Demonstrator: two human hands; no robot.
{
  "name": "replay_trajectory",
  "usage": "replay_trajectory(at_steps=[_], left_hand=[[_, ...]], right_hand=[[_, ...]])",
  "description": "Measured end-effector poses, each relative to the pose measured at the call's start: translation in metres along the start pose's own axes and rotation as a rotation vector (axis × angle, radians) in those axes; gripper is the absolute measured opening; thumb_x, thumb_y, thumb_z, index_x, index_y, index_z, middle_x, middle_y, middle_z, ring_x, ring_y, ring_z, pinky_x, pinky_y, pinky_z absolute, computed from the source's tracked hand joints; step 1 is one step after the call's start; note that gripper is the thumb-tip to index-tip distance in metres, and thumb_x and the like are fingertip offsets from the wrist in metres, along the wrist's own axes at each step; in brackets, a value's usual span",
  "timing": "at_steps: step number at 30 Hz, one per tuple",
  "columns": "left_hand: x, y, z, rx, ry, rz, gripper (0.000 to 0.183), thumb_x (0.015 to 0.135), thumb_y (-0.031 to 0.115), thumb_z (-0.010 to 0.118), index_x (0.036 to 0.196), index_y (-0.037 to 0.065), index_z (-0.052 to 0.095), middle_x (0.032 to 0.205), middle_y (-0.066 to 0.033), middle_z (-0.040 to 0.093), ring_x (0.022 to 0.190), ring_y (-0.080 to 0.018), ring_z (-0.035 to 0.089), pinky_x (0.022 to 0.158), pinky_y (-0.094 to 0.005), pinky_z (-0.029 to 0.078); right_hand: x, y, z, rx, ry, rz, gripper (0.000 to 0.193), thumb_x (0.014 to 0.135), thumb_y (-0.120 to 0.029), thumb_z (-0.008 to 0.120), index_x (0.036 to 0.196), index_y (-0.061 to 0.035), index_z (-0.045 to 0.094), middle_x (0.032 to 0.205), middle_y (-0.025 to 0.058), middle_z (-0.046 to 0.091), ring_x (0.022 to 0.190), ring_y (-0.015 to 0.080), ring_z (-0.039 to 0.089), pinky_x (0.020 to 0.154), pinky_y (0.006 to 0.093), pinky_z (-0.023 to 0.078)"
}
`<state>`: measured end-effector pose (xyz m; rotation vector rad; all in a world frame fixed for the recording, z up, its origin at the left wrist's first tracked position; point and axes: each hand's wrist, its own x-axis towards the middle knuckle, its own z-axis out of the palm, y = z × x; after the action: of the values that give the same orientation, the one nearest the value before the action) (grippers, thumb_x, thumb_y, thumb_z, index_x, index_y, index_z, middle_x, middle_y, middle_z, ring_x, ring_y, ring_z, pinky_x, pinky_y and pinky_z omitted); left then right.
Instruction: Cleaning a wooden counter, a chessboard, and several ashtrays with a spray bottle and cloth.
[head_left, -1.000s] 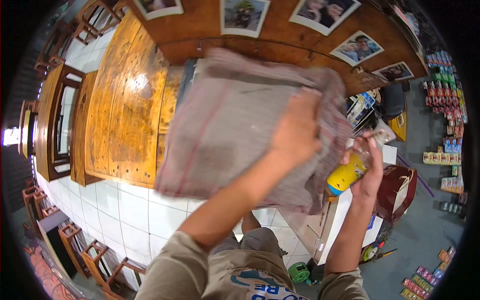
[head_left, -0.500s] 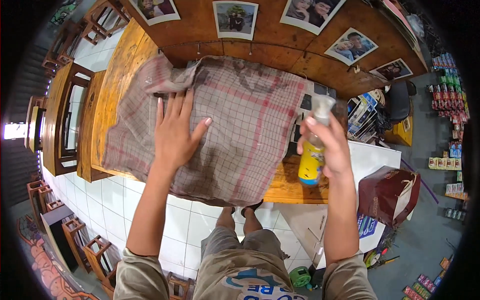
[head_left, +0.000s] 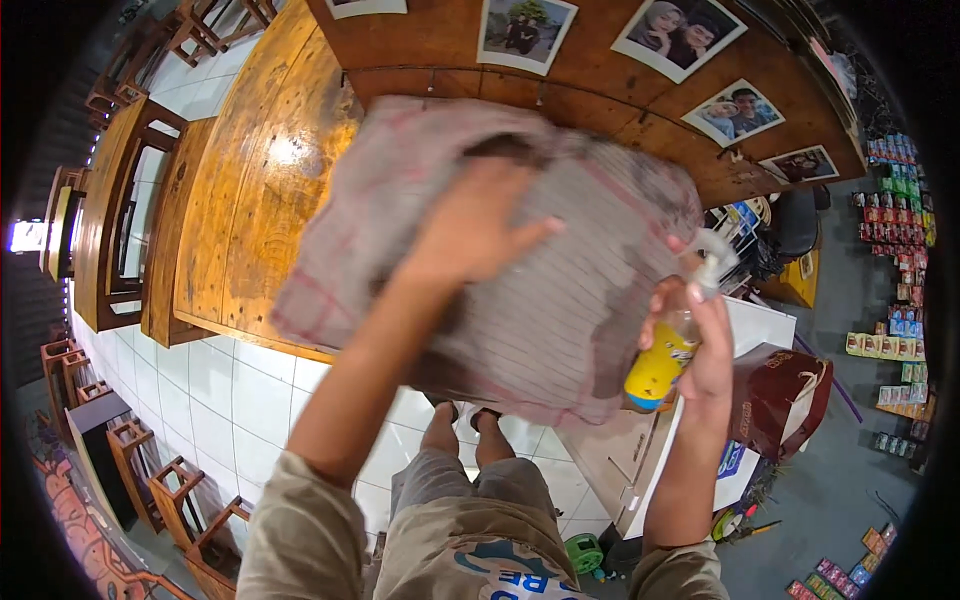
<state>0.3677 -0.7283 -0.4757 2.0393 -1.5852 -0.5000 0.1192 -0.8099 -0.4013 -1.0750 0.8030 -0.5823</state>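
My left hand (head_left: 470, 235) presses flat, fingers spread, on a grey checked cloth (head_left: 540, 300) with thin red lines that lies over a wooden table (head_left: 265, 190). The cloth is blurred and hangs past the table's near edge. My right hand (head_left: 705, 345) grips a yellow spray bottle (head_left: 662, 362) with a white trigger head, held upright just to the right of the cloth, beside its edge.
A wooden wall panel (head_left: 600, 90) with several pinned photographs runs behind the table. Wooden chairs (head_left: 150, 470) stand on the white tiled floor at the lower left. A dark red bag (head_left: 780, 400) and shelves of packaged goods (head_left: 895, 260) are on the right.
My left hand has slid the cloth to the right and toward me across the table. The spray bottle has dropped lower and shifted right.
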Motion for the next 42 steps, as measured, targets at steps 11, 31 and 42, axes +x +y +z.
replay_trajectory(at_steps=[11,31,42], left_hand=[[-0.094,0.02,0.025,0.305,0.086,0.164,0.069,0.084,0.034,0.068,0.145,0.015,0.044,0.157,-0.0088,0.035,0.147,-0.0315,0.027,0.118,-0.0519,0.02],[-0.07,-0.017,-0.003,0.478,0.149,0.289,0.078,0.074,0.042,0.075,0.143,0.016,0.049,0.155,-0.0051,0.038,0.142,-0.0298,0.036,0.114,-0.047,0.033],[-0.041,0.062,0.084,0.417,0.107,0.584,0.062,0.086,0.034,0.065,0.145,0.022,0.047,0.156,-0.0045,0.036,0.145,-0.032,0.03,0.116,-0.0495,0.029]], right_hand=[[-0.01,0.021,0.006,0.065,-0.04,0.038,0.028,0.091,-0.017,0.065,0.113,-0.0018,0.054,0.093,0.0111,0.059,0.07,0.0188,0.062,0.059,0.0324,0.052],[-0.042,0.048,-0.036,0.027,0.051,0.074,0.027,0.093,-0.021,0.064,0.111,-0.0034,0.055,0.09,0.0082,0.057,0.067,0.0175,0.059,0.058,0.0318,0.052],[-0.062,0.041,-0.046,0.05,0.105,-0.114,0.045,0.094,-0.024,0.058,0.129,0.0019,0.046,0.091,0.012,0.053,0.069,0.0222,0.058,0.058,0.0342,0.053]])
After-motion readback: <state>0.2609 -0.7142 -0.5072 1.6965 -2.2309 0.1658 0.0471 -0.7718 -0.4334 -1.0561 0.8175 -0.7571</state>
